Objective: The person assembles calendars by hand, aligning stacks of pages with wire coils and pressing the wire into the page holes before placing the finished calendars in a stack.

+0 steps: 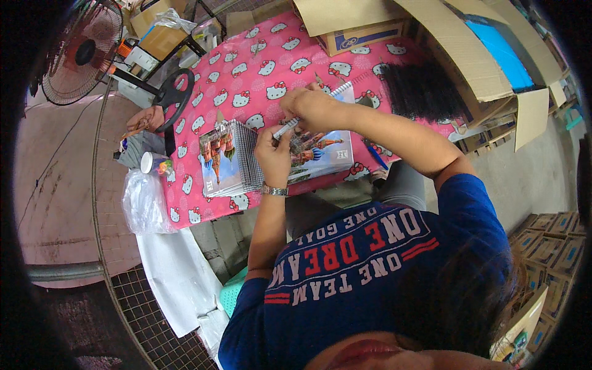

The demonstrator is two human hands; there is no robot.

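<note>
A notebook [330,151] with a domed-building picture on its cover lies before me at the table's near edge. Its white, coil-bound edge [341,90] runs slantwise under my hands. My left hand [273,157], with a metal watch at the wrist, pinches the near-left end of that edge. Farther along, my right hand [314,110] bends over the same edge, its fingers curled; whatever they grip is hidden beneath the hand. Just left of my left hand stands a stack of similar wire-bound notebooks [223,160]. A blue pen [377,157] lies right of the notebook.
A pink patterned cloth [216,80] covers the table. Thin black strands [422,91] are heaped at the right, beside open cardboard boxes [459,52]. A fan [85,52], a paper cup [154,164] and a clear plastic bag [147,200] are on the left.
</note>
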